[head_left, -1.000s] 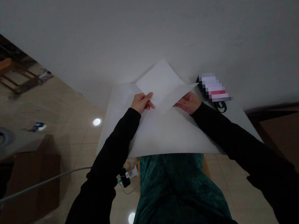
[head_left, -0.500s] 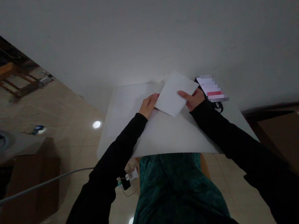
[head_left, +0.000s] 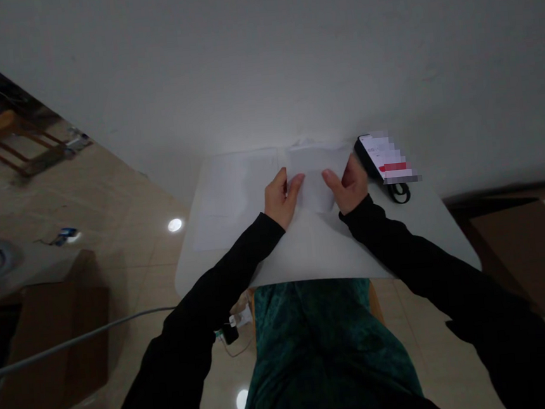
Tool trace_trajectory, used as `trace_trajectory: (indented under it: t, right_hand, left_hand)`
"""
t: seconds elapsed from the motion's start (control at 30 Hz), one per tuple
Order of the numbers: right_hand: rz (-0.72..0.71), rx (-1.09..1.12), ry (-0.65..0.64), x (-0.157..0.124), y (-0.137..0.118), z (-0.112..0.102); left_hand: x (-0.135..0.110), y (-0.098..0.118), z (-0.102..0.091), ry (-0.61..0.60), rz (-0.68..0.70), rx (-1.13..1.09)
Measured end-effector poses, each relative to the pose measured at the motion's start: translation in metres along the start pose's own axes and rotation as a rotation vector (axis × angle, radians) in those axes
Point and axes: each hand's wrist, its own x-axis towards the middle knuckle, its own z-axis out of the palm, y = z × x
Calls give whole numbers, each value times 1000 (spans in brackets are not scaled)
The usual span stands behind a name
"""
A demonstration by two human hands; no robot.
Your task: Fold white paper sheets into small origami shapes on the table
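A folded-looking white sheet of paper [head_left: 318, 191] is between my two hands, just above the tabletop. My left hand [head_left: 282, 198] is closed at its left edge, thumb pointing inward. At the right edge my right hand [head_left: 351, 185] is closed too, its thumb on the near face and the fingers curled. The paper's outline blends into the white behind it, so its folds are hard to make out. Left of my left hand, larger white paper [head_left: 233, 192] lies flat on the table.
The small white table [head_left: 306, 259] stands against a pale wall [head_left: 260, 59]. A lit phone [head_left: 385, 156] with a dark cord loop [head_left: 399, 192] is at its right rear. Cardboard boxes [head_left: 50, 338] sit on the floor to the left, and a grey cable [head_left: 97, 328] crosses there.
The paper has turned from a slanted position to a squarer one and come lower. My left hand has moved right, and both thumbs now point toward each other.
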Motion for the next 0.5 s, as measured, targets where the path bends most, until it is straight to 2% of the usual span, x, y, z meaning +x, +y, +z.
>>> trace_trajectory:
  t: [0.17, 0.33, 0.5]
  right_hand:
    - [87, -28, 6, -4, -5, -2]
    - [111, -94, 70, -12, -7, 4]
    - [108, -82, 33, -17, -5, 8]
  left_hand:
    - [1, 7, 3, -1, -24, -125]
    - [-2, 10, 11, 44, -15, -140]
    - [-2, 10, 10, 99, -30, -93]
